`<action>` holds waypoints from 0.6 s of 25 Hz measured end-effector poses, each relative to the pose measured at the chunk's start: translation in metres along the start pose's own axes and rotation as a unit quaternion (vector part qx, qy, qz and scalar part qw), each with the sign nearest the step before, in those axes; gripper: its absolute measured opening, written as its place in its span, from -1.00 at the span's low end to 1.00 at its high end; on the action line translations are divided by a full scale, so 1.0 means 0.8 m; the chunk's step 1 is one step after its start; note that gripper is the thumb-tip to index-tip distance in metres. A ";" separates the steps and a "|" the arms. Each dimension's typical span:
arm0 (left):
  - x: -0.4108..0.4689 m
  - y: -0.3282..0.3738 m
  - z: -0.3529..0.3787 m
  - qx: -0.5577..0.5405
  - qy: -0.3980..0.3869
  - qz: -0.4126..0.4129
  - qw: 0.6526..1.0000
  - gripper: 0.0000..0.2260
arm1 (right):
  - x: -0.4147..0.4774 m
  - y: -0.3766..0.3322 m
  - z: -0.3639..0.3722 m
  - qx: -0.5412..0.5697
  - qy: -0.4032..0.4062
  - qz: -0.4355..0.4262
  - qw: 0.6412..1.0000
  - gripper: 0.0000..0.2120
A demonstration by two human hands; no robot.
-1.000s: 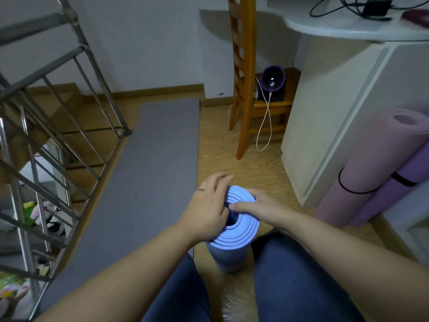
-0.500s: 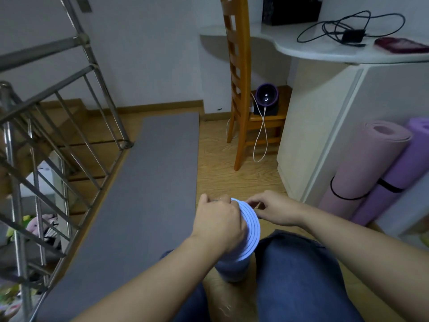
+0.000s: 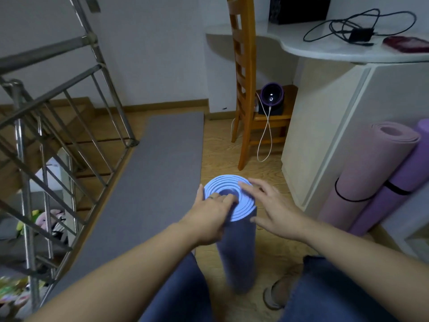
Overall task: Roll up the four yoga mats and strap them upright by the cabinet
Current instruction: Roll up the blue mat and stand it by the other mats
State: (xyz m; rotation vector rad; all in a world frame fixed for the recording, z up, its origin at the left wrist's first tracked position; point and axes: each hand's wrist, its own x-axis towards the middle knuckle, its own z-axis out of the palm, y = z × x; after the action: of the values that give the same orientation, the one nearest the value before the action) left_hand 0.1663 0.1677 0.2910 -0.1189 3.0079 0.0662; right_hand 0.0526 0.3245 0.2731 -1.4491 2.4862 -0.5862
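Observation:
A rolled blue yoga mat (image 3: pixel 239 252) stands on end between my knees, its spiral top facing me. My left hand (image 3: pixel 210 217) grips the top rim, fingers hooked into the centre hole. Spread and straight-fingered, my right hand (image 3: pixel 271 210) rests its fingertips on the top's right edge. A grey yoga mat (image 3: pixel 148 182) lies flat on the floor to the left. Two rolled mats, a pink one (image 3: pixel 369 173) and a purple one (image 3: pixel 404 180), each with a black strap, lean against the white cabinet (image 3: pixel 325 126) at right.
A metal stair railing (image 3: pixel 58 126) borders the grey mat on the left, with stairs below. A wooden chair (image 3: pixel 243 84) holds a purple speaker (image 3: pixel 271 95) with a white cable. The curved counter (image 3: pixel 325 45) carries black cords. A slipper (image 3: pixel 276 291) is by my right leg.
The blue roll now stands taller and its top has tilted toward me. My right hand has let go of the rim and spread open. My view has lifted.

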 end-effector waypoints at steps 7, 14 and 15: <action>0.035 0.010 0.011 0.037 0.011 0.059 0.998 -0.51 | 0.005 0.026 -0.008 -0.051 0.003 0.013 0.999 -0.46; 0.059 0.014 0.006 0.084 0.031 0.112 0.990 -0.48 | -0.005 0.037 -0.012 -0.075 0.019 0.003 0.997 -0.48; 0.061 0.014 -0.004 0.080 0.047 0.131 0.987 -0.48 | -0.008 0.037 -0.023 -0.076 0.015 0.008 0.997 -0.47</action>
State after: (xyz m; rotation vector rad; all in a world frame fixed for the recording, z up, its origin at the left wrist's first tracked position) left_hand 0.1165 0.1753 0.2883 0.2990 3.0865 -0.1599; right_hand 0.0253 0.3473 0.2767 -1.4807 2.6132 -0.4270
